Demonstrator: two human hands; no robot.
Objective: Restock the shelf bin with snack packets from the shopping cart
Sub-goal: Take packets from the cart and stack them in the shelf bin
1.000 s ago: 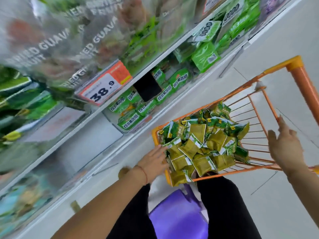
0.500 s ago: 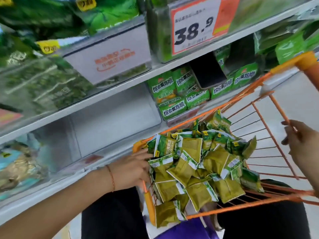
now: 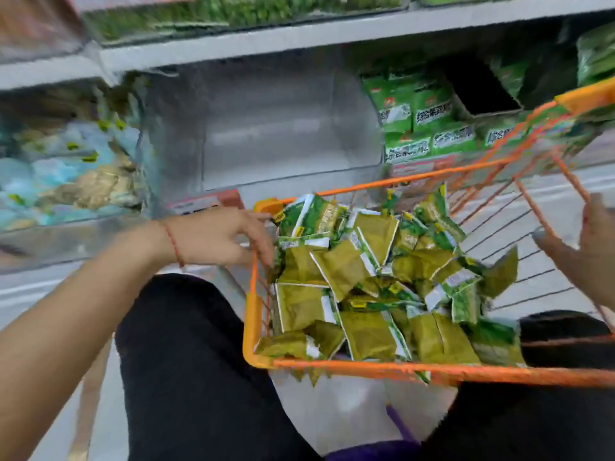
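Observation:
An orange wire shopping cart (image 3: 366,367) sits between my knees, filled with several olive and green snack packets (image 3: 369,281). My left hand (image 3: 226,236) reaches over the cart's left rim, its fingers spread and touching the packets at the left edge. My right hand (image 3: 585,251) hovers open at the cart's right side, next to an orange wire, holding nothing. Straight ahead on the lower shelf stands a clear shelf bin (image 3: 276,134) with nothing visible inside.
Green snack bags (image 3: 419,128) fill the bin to the right of the clear one, beside a dark box (image 3: 479,88). A bin of pale blue and tan packets (image 3: 73,174) stands at the left. Shelves above hold green goods. My legs in black flank the cart.
My view has swung down and left, so the clear bin now faces me. My left hand stays at the cart's left rim, fingers now reaching into the packets. My right hand has opened wider.

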